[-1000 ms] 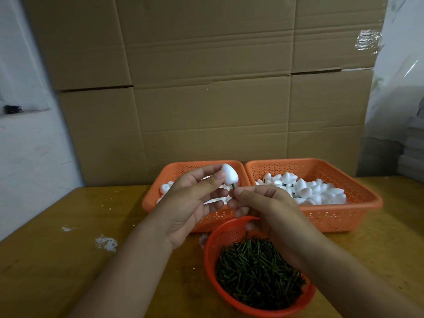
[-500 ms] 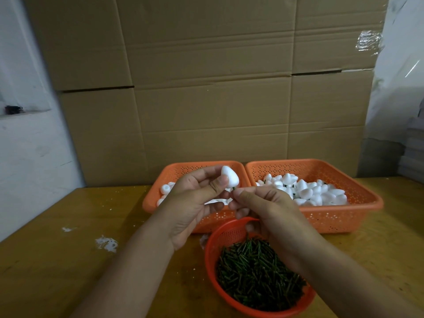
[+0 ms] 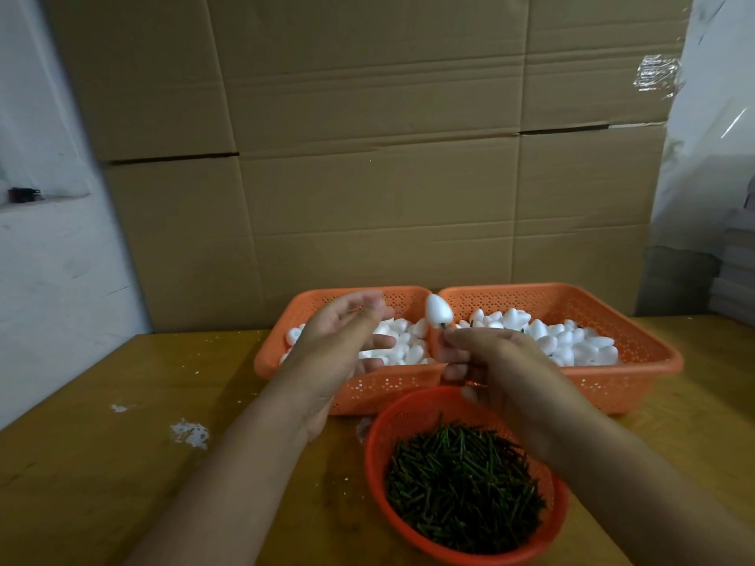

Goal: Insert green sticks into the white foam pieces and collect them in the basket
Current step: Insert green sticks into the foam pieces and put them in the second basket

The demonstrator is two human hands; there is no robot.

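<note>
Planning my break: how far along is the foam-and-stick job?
Done: right basket holds foam with sticks showing. In hand: right hand pinches a stick under one foam piece; left hand is open, empty. Left: foam fills the left basket, many sticks remain.

Both forearms reach forward, hands raised side by side, slightly apart. Left hand [image 3: 347,341] blurred, palm facing right, fingers loosely spread, apparently holding nothing. Right hand [image 3: 490,369] back up, fingers curled, thumb and forefinger pinching stem of foam piece [image 3: 438,311].
</note>
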